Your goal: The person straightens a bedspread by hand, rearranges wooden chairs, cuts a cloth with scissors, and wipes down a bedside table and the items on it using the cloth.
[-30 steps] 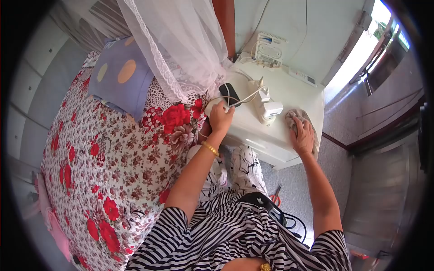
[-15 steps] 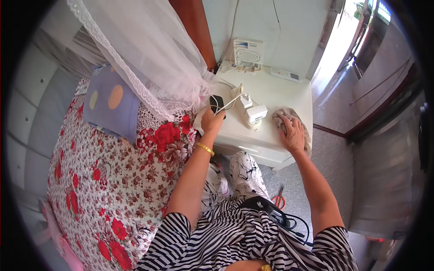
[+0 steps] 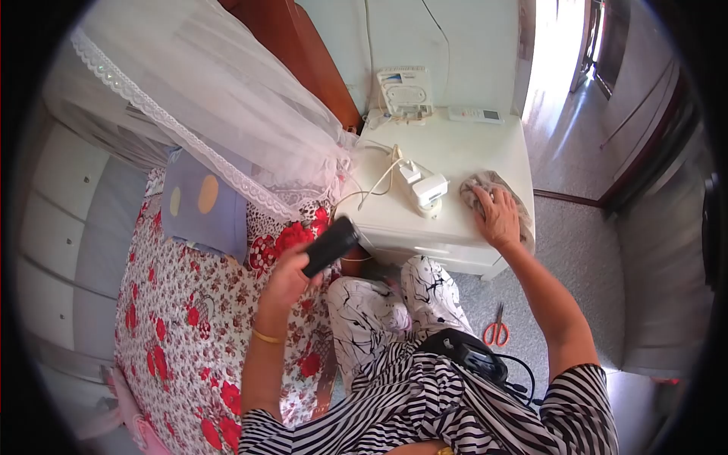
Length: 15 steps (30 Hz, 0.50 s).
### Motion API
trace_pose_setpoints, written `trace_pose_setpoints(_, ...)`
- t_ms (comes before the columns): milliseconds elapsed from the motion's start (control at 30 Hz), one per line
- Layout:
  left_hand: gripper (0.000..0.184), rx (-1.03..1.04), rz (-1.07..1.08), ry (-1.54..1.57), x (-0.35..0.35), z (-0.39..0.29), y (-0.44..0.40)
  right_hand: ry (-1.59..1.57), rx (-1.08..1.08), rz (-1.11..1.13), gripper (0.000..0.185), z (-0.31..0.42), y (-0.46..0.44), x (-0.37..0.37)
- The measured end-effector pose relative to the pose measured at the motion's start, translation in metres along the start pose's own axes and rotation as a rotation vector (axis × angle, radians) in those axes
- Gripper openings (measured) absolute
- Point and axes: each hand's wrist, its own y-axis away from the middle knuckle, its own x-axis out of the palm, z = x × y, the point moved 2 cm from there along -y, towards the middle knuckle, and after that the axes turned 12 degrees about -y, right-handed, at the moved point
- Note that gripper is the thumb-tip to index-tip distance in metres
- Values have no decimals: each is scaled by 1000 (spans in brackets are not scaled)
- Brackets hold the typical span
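Note:
My left hand (image 3: 284, 283) is closed round a black oblong device (image 3: 331, 246) and holds it up over the bed edge, left of the white bedside cabinet (image 3: 455, 144). Motion blurs the device, so its exact kind is unclear. My right hand (image 3: 499, 218) lies on a crumpled grey-brown cloth (image 3: 482, 182) at the cabinet's right front corner. Its fingers are bent and pressed on the cloth. Between the hands, a white power strip with plugged-in adapters (image 3: 430, 189) stands on the cabinet top, a pale cable (image 3: 373, 192) looping to its left.
A white router (image 3: 406, 92) leans on the wall at the cabinet's back, with a remote control (image 3: 475, 114) to its right. Orange-handled scissors (image 3: 496, 332) lie on the floor. The flowered bed (image 3: 182, 303) and a white net curtain (image 3: 220, 91) fill the left side.
My left hand has lifted the black device off the cabinet and drawn it left and toward me, out from under the cable. My right hand stays on the cloth.

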Motion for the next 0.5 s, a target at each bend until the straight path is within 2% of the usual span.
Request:
trace_pose_setpoints(100, 44, 128, 141, -43, 14, -76, -29, -12, 16, 10, 48, -1, -1, 1)
trace_pose_setpoints(167, 44, 184, 185, -217, 23, -114, -70, -4, 42, 21, 47, -2, -1, 2)
trace_pose_setpoints(267, 47, 155, 289, -406, 62, -151, -137, -26, 39, 2, 46, -3, 0, 1)
trace_pose_setpoints(333, 51, 118, 407, -533, 80, -152, -191, -26, 43, 1, 46, -3, -1, -1)
trace_pose_setpoints(400, 59, 33, 436, -630, 102, -139, -236, -36, 49, 10, 48, -3, -1, 0)
trace_pose_setpoints(500, 54, -95, 514, -667, 122, -95, -304, -23, 64, 43, 48, -1, -2, -3)
